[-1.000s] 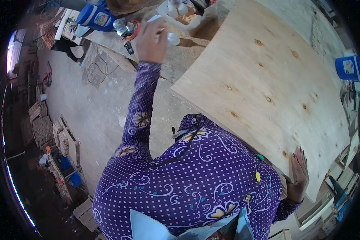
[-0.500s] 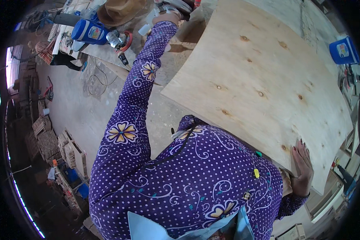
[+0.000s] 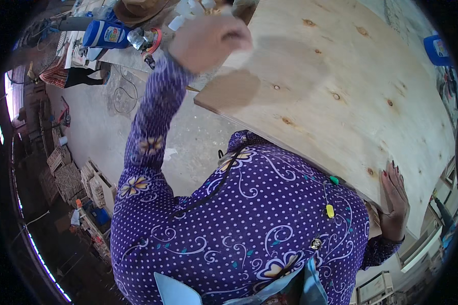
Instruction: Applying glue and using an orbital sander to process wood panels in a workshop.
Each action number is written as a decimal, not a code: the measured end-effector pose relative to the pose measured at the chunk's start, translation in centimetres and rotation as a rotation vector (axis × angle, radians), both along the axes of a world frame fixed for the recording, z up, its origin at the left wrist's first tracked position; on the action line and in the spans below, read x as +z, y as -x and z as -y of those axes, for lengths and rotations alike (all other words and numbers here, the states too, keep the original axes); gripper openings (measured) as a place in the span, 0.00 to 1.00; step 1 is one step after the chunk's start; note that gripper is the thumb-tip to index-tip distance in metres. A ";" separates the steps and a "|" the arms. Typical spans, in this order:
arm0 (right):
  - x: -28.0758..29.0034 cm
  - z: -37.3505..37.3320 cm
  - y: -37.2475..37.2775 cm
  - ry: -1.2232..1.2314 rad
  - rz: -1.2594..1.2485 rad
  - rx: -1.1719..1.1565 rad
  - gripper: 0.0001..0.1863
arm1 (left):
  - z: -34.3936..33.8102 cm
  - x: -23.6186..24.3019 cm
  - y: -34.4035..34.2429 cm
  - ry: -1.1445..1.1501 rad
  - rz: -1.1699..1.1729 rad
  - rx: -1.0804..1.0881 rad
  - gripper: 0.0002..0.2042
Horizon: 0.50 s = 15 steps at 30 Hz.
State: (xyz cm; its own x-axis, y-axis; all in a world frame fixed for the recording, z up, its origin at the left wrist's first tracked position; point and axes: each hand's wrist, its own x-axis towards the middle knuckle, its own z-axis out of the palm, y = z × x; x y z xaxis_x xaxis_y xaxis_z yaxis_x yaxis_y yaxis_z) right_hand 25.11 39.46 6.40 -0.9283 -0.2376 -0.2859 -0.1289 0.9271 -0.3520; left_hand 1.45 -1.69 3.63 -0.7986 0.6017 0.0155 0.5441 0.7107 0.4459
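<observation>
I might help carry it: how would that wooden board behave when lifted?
The wooden board seems fairly stiff, judging by its solid-looking edge. So broad, it may be awkward one-handed. Its smooth-looking face could slip.

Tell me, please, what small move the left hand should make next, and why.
I would probably lower the left hand onto the plywood sheet: it looks raised near the sheet's left corner, while the right hand rests on the sheet, perhaps steadying it.

- how's the left hand [image 3: 211,43]?
- raised ahead on a lifted arm [image 3: 150,122], blurred, fingers [image 3: 236,36] seemingly curled.
- and the right hand [image 3: 395,197]?
- low, off to the side, palm down, fingers straight, pointing forward.
</observation>
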 end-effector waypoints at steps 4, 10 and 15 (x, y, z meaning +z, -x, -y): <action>0.4 0.2 0.2 0.014 -0.004 0.020 0.31 | -1.9 1.3 -4.7 -0.035 0.105 -0.018 0.09; -0.2 0.1 -0.2 0.048 -0.037 0.014 0.28 | -4.2 -0.1 -6.7 0.060 -0.055 -0.023 0.08; -1.1 -0.6 -0.4 0.005 -0.046 0.043 0.29 | -5.0 -0.4 -7.6 0.228 -0.280 -0.040 0.05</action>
